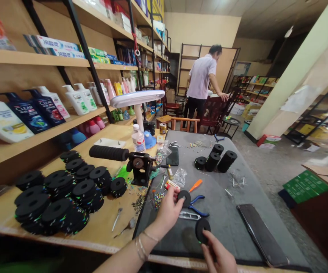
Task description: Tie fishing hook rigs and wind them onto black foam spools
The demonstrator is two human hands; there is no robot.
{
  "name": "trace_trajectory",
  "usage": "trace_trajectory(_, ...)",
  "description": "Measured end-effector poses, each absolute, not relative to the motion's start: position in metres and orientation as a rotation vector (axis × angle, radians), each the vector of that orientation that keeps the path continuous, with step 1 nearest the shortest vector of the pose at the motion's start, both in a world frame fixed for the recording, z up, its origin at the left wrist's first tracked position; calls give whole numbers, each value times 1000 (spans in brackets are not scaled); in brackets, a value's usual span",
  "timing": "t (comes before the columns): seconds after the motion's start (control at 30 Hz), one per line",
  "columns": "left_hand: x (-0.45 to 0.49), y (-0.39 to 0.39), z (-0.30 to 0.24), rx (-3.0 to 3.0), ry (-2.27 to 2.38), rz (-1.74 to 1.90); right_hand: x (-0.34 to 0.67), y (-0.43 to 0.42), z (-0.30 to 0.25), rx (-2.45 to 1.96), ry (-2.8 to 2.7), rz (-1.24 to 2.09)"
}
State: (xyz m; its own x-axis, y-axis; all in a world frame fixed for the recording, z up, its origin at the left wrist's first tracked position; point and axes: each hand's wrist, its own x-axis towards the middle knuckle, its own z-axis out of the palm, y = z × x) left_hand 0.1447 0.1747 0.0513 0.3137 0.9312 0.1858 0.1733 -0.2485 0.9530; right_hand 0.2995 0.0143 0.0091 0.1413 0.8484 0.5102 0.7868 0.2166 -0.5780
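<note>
My left hand [168, 210] pinches a small black foam disc [184, 198] above the grey table mat [223, 220]. Lower down, my right hand [219, 258] grips a second black foam disc [202, 229] by its edge. Blue-handled pliers [197, 206] and a metal tool [189, 216] lie just beyond both discs. An orange-handled tool [196, 185] lies a little further off. Stacks of black foam discs [64, 197] cover the wooden shelf to my left. A black hand-crank machine [139, 167] with a foam roller [108, 152] stands at the shelf's edge.
Black foam rolls [216, 159] stand further out on the mat, with a dark phone [172, 156]. Another phone [262, 235] lies at the right edge. A desk lamp [137, 100], a water bottle [138, 139] and shampoo bottles [24, 113] fill the left. A person [200, 85] stands behind.
</note>
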Motion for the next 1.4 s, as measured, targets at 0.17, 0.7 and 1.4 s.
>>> trace_trajectory(0.17, 154, 187, 59, 1793, 1017, 1053, 298, 5, 3, -1518, -1767, 28)
trace_trajectory(0.7, 135, 119, 47, 1107, 924, 669, 283, 7, 2, -1545, -1985, -173)
trace_trajectory(1.4, 86, 104, 29, 933, 1011, 878, 296, 14, 10, -2064, -1894, -90)
